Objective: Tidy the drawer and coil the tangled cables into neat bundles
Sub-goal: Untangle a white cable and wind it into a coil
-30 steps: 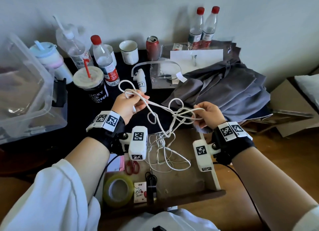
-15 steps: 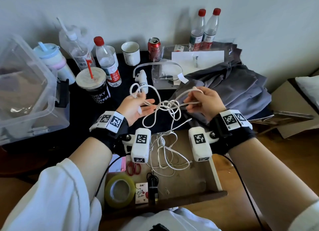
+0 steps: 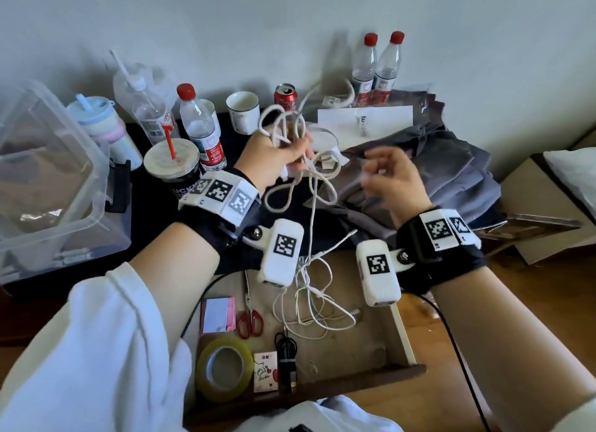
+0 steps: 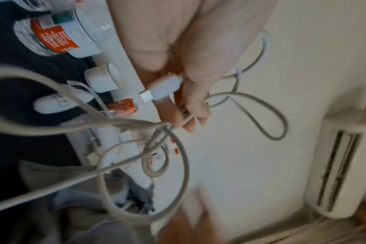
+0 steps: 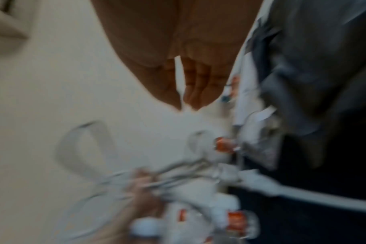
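Observation:
My left hand (image 3: pixel 274 154) is raised over the dark desk and grips several loops of a thick white cable (image 3: pixel 290 186). In the left wrist view its thumb and fingers (image 4: pixel 190 92) clamp the cable's white plug (image 4: pixel 163 87), and loops hang below (image 4: pixel 148 158). My right hand (image 3: pixel 390 176) hovers to the right, blurred, fingers loosely bent, and no cable shows in it. The cable's tail drops into the open wooden drawer (image 3: pixel 403 328), where thin white cables (image 3: pixel 309 305) lie tangled. A bundled black cable (image 3: pixel 287 357) lies at the drawer's front.
The drawer also holds a tape roll (image 3: pixel 224 370), red scissors (image 3: pixel 250 322), sticky notes (image 3: pixel 216 315) and a small card (image 3: pixel 266 375). Bottles (image 3: pixel 200 128), a lidded cup (image 3: pixel 172 163), a mug (image 3: pixel 243 112) and a can (image 3: pixel 285 97) crowd the desk. Clear bin (image 3: pixel 48 186) left, grey clothes (image 3: pixel 451 170) right.
My left hand has lifted the cable loops higher and farther from me. My right hand has let go of the cable and drawn back to the right; a loose stretch whips upward.

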`<action>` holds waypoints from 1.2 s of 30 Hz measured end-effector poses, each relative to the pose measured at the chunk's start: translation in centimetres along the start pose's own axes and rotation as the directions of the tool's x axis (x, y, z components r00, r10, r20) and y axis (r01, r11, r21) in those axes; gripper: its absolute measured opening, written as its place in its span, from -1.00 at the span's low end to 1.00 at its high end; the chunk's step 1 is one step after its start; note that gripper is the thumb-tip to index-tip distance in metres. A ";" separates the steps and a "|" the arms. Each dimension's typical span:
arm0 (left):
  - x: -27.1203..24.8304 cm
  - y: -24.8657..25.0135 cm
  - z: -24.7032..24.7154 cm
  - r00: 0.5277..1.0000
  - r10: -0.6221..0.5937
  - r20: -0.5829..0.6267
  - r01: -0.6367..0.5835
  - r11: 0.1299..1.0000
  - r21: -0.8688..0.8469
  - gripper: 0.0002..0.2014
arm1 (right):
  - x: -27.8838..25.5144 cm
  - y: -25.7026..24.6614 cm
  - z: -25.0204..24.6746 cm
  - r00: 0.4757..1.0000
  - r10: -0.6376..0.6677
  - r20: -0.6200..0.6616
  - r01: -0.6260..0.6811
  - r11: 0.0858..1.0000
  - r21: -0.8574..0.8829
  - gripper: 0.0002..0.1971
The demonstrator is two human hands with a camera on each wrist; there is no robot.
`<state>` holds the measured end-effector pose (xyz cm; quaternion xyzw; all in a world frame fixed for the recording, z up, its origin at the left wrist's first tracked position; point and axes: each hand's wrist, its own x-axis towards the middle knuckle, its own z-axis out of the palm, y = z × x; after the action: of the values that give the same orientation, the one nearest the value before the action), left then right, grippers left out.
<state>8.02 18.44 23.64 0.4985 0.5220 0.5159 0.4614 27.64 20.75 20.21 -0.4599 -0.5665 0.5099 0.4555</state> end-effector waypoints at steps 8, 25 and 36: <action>0.0 4.2 0.8 0.994 0.107 0.012 -0.094 0.920 -0.381 -0.82 | -2.3 5.3 3.1 0.845 0.378 0.379 -0.128 0.830 -0.542 -0.91; -3.8 -3.3 -4.1 0.973 -0.202 -0.114 0.149 0.920 -0.362 -0.74 | -0.5 -2.2 0.1 0.992 -0.118 -0.053 0.118 0.993 -0.006 -0.59; -4.4 -2.5 -5.5 0.953 -0.302 -0.018 0.269 0.873 -0.407 -0.46 | -1.4 -0.2 -0.2 0.999 -0.003 -0.047 -0.001 0.997 -0.075 -0.69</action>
<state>2.77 13.67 21.23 0.2896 0.4915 0.5578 0.6028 28.06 19.43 20.39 -0.4882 -0.5747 0.4772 0.4514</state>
